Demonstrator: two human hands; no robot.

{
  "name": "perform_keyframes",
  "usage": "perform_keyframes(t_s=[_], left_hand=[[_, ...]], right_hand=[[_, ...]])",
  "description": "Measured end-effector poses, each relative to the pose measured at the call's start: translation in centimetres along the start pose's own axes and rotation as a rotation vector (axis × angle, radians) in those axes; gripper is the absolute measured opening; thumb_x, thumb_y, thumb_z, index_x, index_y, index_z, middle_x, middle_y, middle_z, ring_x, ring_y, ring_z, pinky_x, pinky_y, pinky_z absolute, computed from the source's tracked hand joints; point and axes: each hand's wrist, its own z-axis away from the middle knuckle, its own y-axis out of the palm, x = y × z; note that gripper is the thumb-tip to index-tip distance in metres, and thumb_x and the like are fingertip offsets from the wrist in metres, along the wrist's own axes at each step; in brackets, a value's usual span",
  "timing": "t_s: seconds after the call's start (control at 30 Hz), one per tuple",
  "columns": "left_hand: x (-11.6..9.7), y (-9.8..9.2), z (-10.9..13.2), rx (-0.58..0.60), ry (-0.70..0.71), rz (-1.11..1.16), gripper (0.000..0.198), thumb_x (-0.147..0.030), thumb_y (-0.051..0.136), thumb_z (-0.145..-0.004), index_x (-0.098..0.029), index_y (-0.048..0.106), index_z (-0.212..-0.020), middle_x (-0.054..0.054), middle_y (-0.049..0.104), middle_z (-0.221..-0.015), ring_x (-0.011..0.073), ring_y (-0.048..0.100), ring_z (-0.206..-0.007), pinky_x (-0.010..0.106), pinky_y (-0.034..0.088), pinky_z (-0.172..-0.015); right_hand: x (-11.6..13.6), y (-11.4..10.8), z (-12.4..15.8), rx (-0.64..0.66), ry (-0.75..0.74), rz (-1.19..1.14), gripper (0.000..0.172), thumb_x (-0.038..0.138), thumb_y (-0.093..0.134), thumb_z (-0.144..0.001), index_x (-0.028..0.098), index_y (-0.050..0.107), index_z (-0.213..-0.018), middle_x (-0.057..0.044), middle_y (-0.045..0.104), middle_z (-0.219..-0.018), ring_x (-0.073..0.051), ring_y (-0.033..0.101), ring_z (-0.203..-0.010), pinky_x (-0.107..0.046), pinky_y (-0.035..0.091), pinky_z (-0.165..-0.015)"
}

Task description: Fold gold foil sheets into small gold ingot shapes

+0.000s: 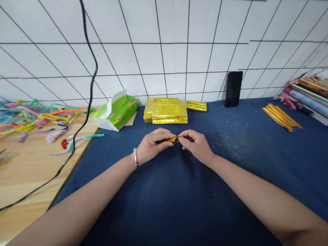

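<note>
A small piece of folded gold foil (174, 139) is held between both hands above the dark blue table surface (157, 209). My left hand (154, 144), with a silver bracelet at the wrist, is closed around its left part and hides much of it. At its right end, my right hand (195, 144) pinches the foil between thumb and fingers. Just beyond the hands lies a stack of shiny gold foil sheets (170, 112), with narrower gold strips (196, 106) beside it on the right.
A green tissue pack (119, 113), colourful pipe cleaners (39, 120) and a black cable (92, 90) are at the left. Against the tiled wall leans a phone (233, 89). Farther right are gold strips (280, 116) and stacked books (319, 103).
</note>
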Motion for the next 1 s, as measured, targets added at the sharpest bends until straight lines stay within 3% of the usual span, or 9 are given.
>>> perform_keyframes(t_s=[0.13,0.43,0.57,0.9,1.0], left_hand=[[0.0,0.3,0.2,-0.005,0.014,-0.028,0.027,-0.026,0.063,-0.080,-0.022,0.064,-0.106,0.007,0.064,-0.099,0.0157,0.059,-0.091,0.033,0.049,-0.084],[0.0,1.0,0.7,-0.059,-0.127,0.042,0.022,-0.029,0.064,-0.079,-0.019,0.063,-0.099,0.006,0.066,-0.095,0.0150,0.062,-0.086,0.030,0.052,-0.081],[-0.1,0.9,0.6,-0.047,-0.096,0.007,0.020,-0.028,0.063,-0.080,-0.019,0.064,-0.098,0.006,0.067,-0.094,0.0151,0.062,-0.086,0.031,0.052,-0.082],[0.0,1.1,0.5,0.030,-0.075,-0.018,0.021,-0.030,0.062,-0.081,-0.020,0.063,-0.100,0.005,0.066,-0.097,0.0150,0.062,-0.088,0.031,0.052,-0.083],[-0.2,1.2,0.5,0.043,-0.047,-0.087,0.030,-0.032,0.066,-0.078,-0.020,0.060,-0.104,0.006,0.065,-0.100,0.0161,0.062,-0.090,0.032,0.051,-0.083]], right_hand=[[-0.4,-0.2,-0.2,0.038,0.014,0.015,0.019,0.034,0.055,-0.079,0.016,0.061,-0.080,0.001,0.058,-0.069,-0.008,0.054,-0.055,-0.022,0.045,-0.055],[-0.6,-0.4,-0.4,0.112,0.051,0.047,0.018,0.030,0.054,-0.077,0.015,0.062,-0.082,0.002,0.057,-0.064,-0.009,0.054,-0.056,-0.021,0.042,-0.054],[-0.5,-0.5,-0.4,0.122,0.046,0.081,0.018,0.029,0.054,-0.076,0.014,0.063,-0.080,0.002,0.055,-0.060,-0.008,0.051,-0.055,-0.021,0.041,-0.054],[-0.5,-0.1,-0.2,-0.018,-0.151,0.389,0.011,0.019,0.050,-0.072,0.017,0.056,-0.064,0.002,0.054,-0.063,-0.009,0.047,-0.060,-0.022,0.036,-0.060],[-0.5,0.0,-0.2,-0.032,-0.154,0.405,0.009,0.018,0.050,-0.072,0.018,0.054,-0.064,0.003,0.053,-0.062,-0.010,0.047,-0.061,-0.023,0.036,-0.060]])
